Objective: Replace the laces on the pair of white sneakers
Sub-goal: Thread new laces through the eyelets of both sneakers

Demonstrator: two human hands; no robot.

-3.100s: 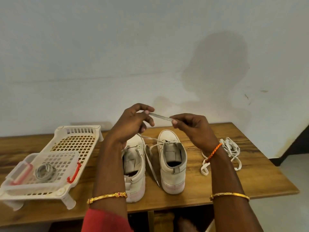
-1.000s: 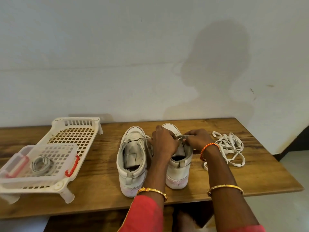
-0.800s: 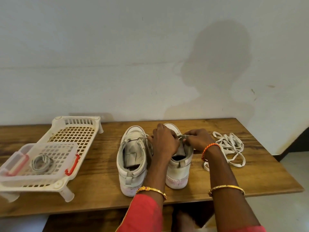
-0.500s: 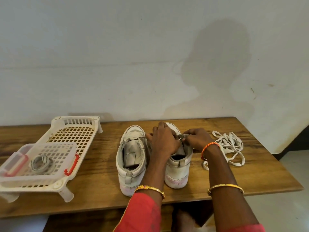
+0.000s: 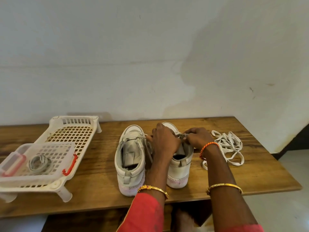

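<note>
No writing reads anywhere. As half a second ago, both hands work over the right white leather sneaker (image 5: 178, 166): the left hand (image 5: 164, 141) and right hand (image 5: 197, 138) apparently pinch its grey lace end (image 5: 182, 135).

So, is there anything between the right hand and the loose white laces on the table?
Nothing visible. The loose white laces lie on bare table just right of the right hand, which is busy pinching a lace end at the right sneaker.

Red sleeves (image 5: 143, 213), gold bangles (image 5: 153, 190), orange thread wristband (image 5: 208, 147)
</note>
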